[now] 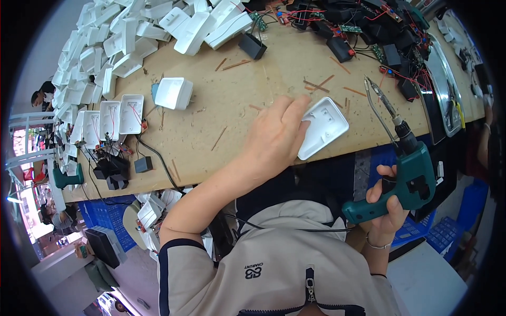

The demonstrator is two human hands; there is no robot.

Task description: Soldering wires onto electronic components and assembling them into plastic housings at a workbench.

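Note:
My left hand reaches across the table's near edge, its fingers closed on the left side of a white plastic housing half. The housing lies with its hollow side up; my thumb is hidden. In my right hand is a green soldering gun, gripped by its handle, a finger near the trigger. Its metal tip and a thin curved tube beside it point up, away from me, right of the housing. A black cord runs from the handle across my lap.
White housings are heaped at the far left. Wired black parts and circuit boards pile up at the far right. A white plug-in case stands left of my hand, with several wired housings beyond it. Copper-coloured strips lie scattered on the tabletop.

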